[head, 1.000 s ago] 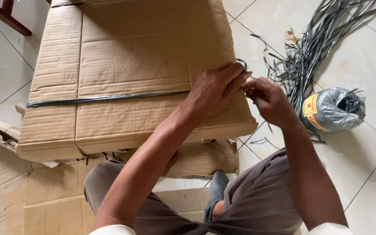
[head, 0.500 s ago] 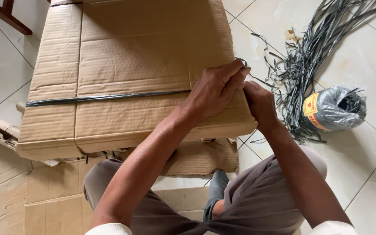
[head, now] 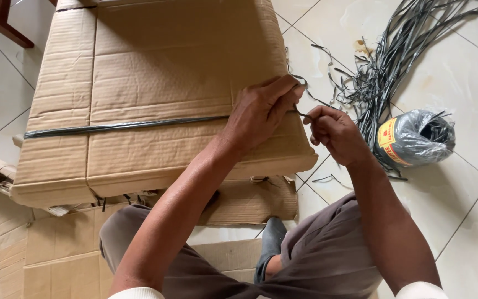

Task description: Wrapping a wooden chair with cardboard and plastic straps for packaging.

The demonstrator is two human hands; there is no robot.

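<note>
A stack of flattened cardboard (head: 156, 94) lies on the tiled floor (head: 466, 199); a dark plastic strap (head: 123, 126) crosses it. The left hand (head: 261, 113) presses the strap's right end at the edge; the right hand (head: 336, 133) pinches its loose tail. The strap looks thin, limp, probably slippery; best gripped near the knot. A twine roll (head: 416, 138) sits nearby.

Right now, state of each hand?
Left hand: closed, pinching the black strap at the cardboard stack edge.
Right hand: closed on the strap end.
</note>
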